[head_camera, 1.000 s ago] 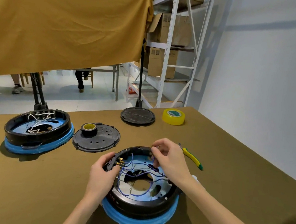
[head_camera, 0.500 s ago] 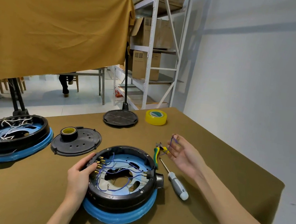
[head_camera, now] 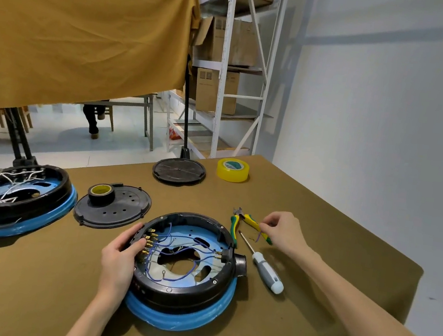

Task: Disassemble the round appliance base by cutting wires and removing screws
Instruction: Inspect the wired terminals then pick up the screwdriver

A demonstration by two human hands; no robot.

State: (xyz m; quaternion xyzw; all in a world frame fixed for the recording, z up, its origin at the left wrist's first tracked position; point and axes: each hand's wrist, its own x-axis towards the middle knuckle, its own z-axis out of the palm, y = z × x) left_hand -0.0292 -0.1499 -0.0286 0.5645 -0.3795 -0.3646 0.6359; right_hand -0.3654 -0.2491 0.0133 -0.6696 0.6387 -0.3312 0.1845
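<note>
The round appliance base [head_camera: 184, 290], black with a blue lower ring, lies open-side up in front of me, with blue wires [head_camera: 176, 246] and brass terminals inside. My left hand [head_camera: 121, 259] grips its left rim, thumb by the terminals. To the right of the base, my right hand [head_camera: 282, 232] pinches a short cut piece of purple wire [head_camera: 259, 233] just above the yellow-and-green cutting pliers [head_camera: 249, 222]. A grey-handled screwdriver [head_camera: 263, 266] lies beside the base's right side.
A second base [head_camera: 12, 205] with white wires sits at the far left. A black cover plate [head_camera: 121, 211] carries a tape roll [head_camera: 101, 193]. A black disc [head_camera: 179, 170] and yellow tape [head_camera: 232, 169] lie near the table's far edge. The wall is close on the right.
My right hand left the base's rim with a cut wire piece and moved right, down over the pliers. The left hand kept its hold on the rim. The view shifted.
</note>
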